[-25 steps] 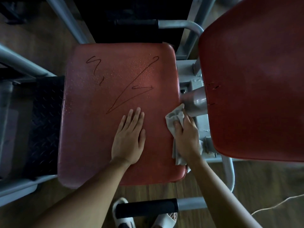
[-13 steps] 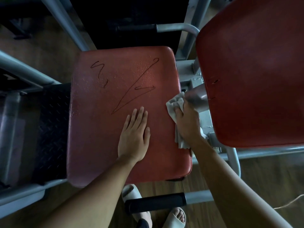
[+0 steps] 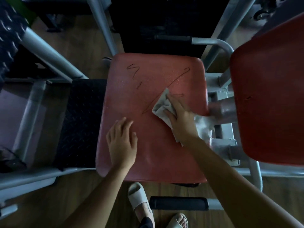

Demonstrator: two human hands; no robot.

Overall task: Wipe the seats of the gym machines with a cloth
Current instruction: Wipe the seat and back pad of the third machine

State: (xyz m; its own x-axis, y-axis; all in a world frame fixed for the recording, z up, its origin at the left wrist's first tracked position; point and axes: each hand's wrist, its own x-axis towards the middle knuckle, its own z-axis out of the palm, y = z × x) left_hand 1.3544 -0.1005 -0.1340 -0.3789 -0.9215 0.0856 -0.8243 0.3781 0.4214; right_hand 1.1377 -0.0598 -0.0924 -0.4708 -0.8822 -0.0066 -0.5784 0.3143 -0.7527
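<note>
Pressing a grey cloth [image 3: 162, 106] down onto the red seat [image 3: 153, 160] with the right hand [image 3: 180, 120], palm down, with fingers laid nearly straight across the fabric rather than curled round it. Bunched into a long bundle lying diagonally across the seat's right half. Pointing its narrow tip away toward the far edge, right on the long dark pen line [image 3: 177, 79]. Trailing its other end back to the near right, under the palm and out past the wrist, with a paler fold spilling over the seat's right edge toward the grey frame [image 3: 227, 143]. Showing mostly ahead and to the left of the fingers, otherwise hidden beneath the hand. Resting the left hand [image 3: 121, 143] on the near-left part of the seat, apart from the cloth, with fingers loosely bent and holding nothing.
</note>
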